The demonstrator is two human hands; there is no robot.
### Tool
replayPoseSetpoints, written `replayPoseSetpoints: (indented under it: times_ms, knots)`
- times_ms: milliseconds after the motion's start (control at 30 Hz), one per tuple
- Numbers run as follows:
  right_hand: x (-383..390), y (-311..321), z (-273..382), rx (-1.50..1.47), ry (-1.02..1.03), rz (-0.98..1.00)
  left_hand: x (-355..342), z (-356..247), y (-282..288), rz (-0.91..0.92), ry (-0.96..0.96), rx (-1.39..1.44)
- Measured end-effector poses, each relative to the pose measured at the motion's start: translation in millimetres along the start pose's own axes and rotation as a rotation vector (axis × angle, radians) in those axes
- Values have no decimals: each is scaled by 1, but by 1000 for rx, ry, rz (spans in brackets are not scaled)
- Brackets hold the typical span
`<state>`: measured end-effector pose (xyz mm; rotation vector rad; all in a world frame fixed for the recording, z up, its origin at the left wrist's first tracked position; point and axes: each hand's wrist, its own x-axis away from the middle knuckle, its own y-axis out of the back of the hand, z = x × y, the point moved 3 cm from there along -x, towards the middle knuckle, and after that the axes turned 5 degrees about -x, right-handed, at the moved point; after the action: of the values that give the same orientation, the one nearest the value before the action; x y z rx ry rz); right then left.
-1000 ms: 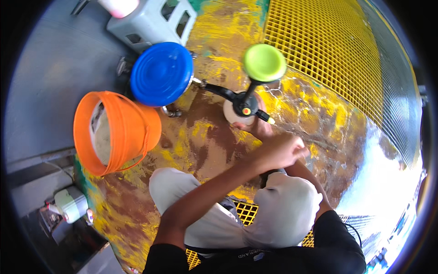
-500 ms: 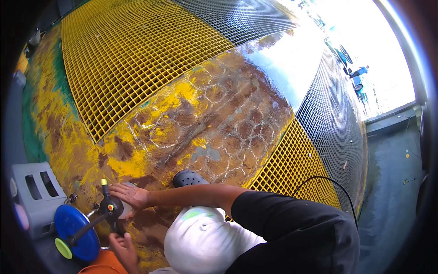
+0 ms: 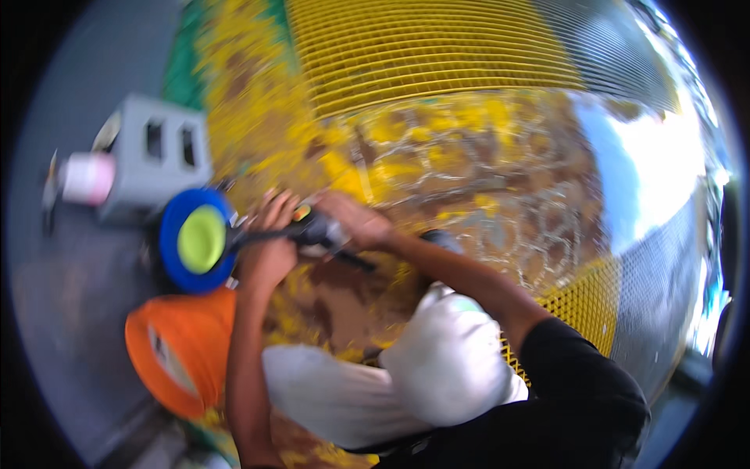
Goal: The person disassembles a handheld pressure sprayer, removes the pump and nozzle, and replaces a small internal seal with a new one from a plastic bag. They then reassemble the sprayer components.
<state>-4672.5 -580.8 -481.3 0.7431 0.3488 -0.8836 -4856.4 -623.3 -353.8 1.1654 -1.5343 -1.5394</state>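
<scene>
Black plastic is showing between two bare hands: a pump sprayer [image 3: 308,230] is tilting over the brown-and-yellow floor [image 3: 344,305], ahead of the person's pale trouser legs [image 3: 449,344]. Its shaft [image 3: 262,235] is pointing left, over the left hand, and its lime-green knob [image 3: 201,238] is overlapping a blue disc [image 3: 195,283] in view; whether they are touching, I cannot tell. The left hand [image 3: 269,258] is lying against the near left side of the sprayer, and the right hand [image 3: 355,221] is meeting its head from the right, so the two are probably bracing it from opposite sides because its long shaft makes it awkward to balance. Blur is hiding how the fingers are set, so I cannot tell whether either hand is gripping or merely touching. An orange bucket [image 3: 199,336] is leaning on the left, near the blue disc. Beyond that, a grey slotted stand [image 3: 129,184] is standing beside a pink-and-white container [image 3: 88,178]; these are sitting on the left side, presumably to be within the left arm's reach.
</scene>
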Motion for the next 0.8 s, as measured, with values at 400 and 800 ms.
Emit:
replayPoseSetpoints:
  times_ms: [400, 800]
  knots:
    - [13, -16, 1, 92, -184, -3, 33, -33, 12, -58, 395, -93]
    - [-25, -25, -39, -59, -295, 124, -1, -45, -34, -139, 1039, 477]
